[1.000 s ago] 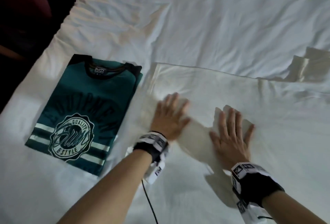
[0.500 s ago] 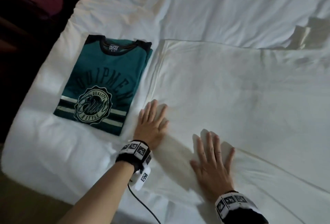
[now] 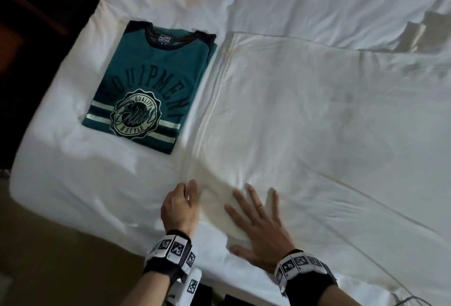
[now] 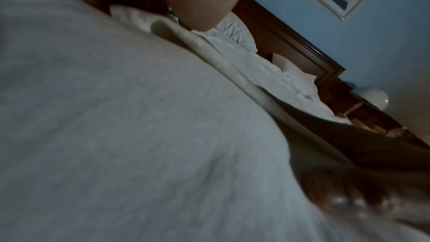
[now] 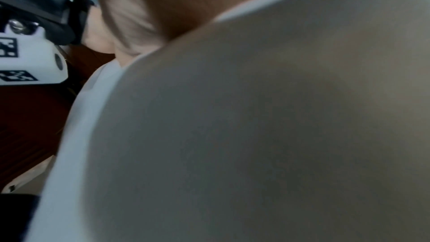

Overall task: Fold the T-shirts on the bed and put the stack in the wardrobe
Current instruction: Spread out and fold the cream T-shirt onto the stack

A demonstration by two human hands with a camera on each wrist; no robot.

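Green T-shirt [image 3: 148, 86] sits folded, upper left of the head view, on the bed [image 3: 73, 183]. White T-shirt [image 3: 305, 115] is spread flat across the centre and right, its left edge just beside the green one.

Right hand [image 3: 258, 230], bottom centre: fingers straight and splayed, palm flat on the white shirt's near corner, holding nothing. Left hand [image 3: 180, 205], just left of it: fingers look curled at the shirt's near left edge. Can't tell if it actually has cloth pinched; the wrist views are just blurred fabric.

Risks, my read:
- White on white: the shirt edge is easy to lose, so the left hand may grab bedsheet along with it.
- Both hands are near the mattress edge; a pull toward the bottom of the frame could drag the shirt off.
- A wide fold leftward could knock the green shirt's fold.
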